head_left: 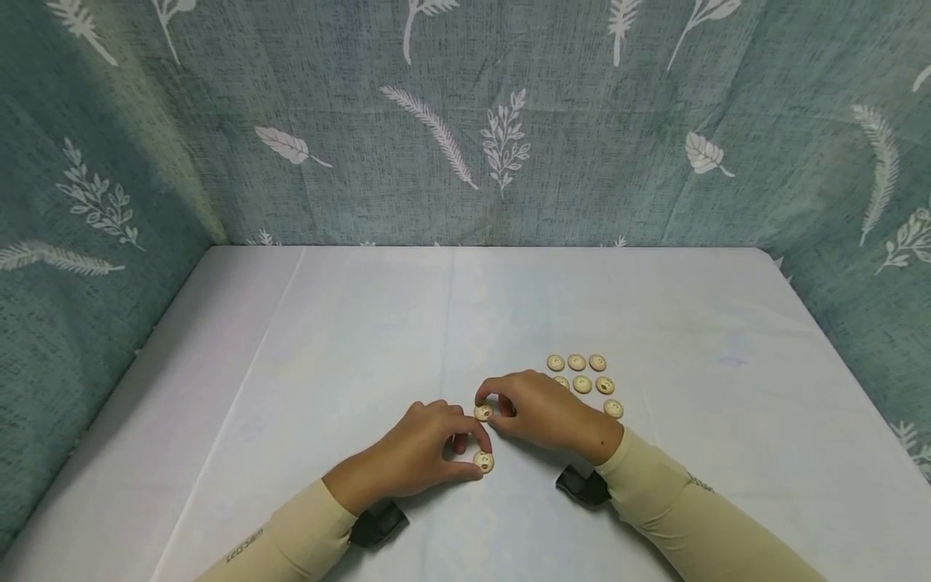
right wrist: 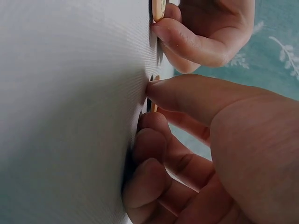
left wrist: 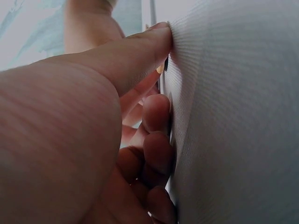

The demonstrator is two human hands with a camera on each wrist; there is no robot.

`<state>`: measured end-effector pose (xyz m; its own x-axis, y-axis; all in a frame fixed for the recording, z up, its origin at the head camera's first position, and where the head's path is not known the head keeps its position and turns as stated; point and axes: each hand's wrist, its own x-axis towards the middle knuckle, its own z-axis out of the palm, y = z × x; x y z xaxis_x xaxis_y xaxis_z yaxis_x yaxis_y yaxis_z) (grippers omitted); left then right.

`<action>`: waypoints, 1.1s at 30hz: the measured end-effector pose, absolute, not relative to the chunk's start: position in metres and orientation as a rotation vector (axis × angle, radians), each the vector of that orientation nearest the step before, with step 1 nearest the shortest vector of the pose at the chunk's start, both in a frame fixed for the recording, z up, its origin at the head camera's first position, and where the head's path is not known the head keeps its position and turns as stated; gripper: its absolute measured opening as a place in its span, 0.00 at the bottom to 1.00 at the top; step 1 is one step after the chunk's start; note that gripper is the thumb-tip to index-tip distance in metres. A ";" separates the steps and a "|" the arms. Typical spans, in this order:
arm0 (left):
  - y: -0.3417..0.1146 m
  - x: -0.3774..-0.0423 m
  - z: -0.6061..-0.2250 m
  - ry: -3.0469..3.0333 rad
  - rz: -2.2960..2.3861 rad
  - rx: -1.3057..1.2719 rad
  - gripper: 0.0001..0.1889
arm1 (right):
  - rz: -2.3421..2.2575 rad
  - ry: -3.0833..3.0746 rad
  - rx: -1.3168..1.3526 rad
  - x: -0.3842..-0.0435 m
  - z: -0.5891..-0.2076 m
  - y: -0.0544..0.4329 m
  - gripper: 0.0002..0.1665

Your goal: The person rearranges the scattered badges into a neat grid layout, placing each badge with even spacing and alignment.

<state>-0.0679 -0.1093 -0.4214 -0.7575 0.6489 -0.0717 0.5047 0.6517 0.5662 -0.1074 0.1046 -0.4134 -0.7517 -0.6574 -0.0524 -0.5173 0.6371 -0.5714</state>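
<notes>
In the head view, my left hand [head_left: 425,444] pinches a round wooden disc [head_left: 483,461] with a dark drawn face between thumb and index finger, flat on the white cloth. Just beyond it, my right hand [head_left: 541,408] pinches a similar wooden disc [head_left: 483,413] by its edges. The two discs lie apart, one behind the other. From the right wrist, the right hand's disc [right wrist: 156,95] shows edge-on behind the thumb, and the left hand's disc [right wrist: 159,9] is at the top. In the left wrist view, the left thumb [left wrist: 140,53] mostly hides its disc.
Several more wooden discs [head_left: 582,384] lie in short rows beyond and beside my right wrist, one partly hidden by that hand. The white cloth [head_left: 349,323] covers the table. A green leaf-patterned curtain [head_left: 349,186] hangs along the back and sides.
</notes>
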 end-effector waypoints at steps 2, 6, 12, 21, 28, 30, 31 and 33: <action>-0.109 -0.067 -0.422 2.592 0.779 0.922 0.10 | -0.791 2.603 -0.957 -0.106 -0.414 0.105 0.11; -0.108 -0.065 -0.422 2.587 0.778 0.926 0.10 | -0.791 2.608 -0.938 -0.103 -0.415 0.105 0.10; -0.106 -0.064 -0.421 2.601 0.760 0.945 0.10 | -0.790 2.619 -0.902 -0.101 -0.416 0.106 0.09; -0.105 -0.063 -0.417 2.597 0.750 0.943 0.10 | -0.787 2.633 -0.900 -0.101 -0.415 0.107 0.08; -0.108 -0.063 -0.418 2.605 0.740 0.929 0.10 | -0.827 2.588 -0.936 -0.102 -0.415 0.106 0.09; -0.108 -0.064 -0.418 2.608 0.749 0.926 0.10 | -0.839 2.588 -0.942 -0.104 -0.415 0.105 0.09; -0.109 -0.064 -0.418 2.609 0.753 0.925 0.10 | -0.846 2.589 -0.946 -0.104 -0.414 0.106 0.09; -0.109 -0.064 -0.418 2.607 0.762 0.921 0.10 | -0.853 2.594 -0.946 -0.105 -0.413 0.106 0.08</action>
<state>-0.0645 -0.1087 -0.4182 -0.7603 0.6448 -0.0781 0.5013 0.6591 0.5606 -0.1052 0.1058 -0.4134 -0.7572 -0.6523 -0.0335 -0.5051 0.6174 -0.6031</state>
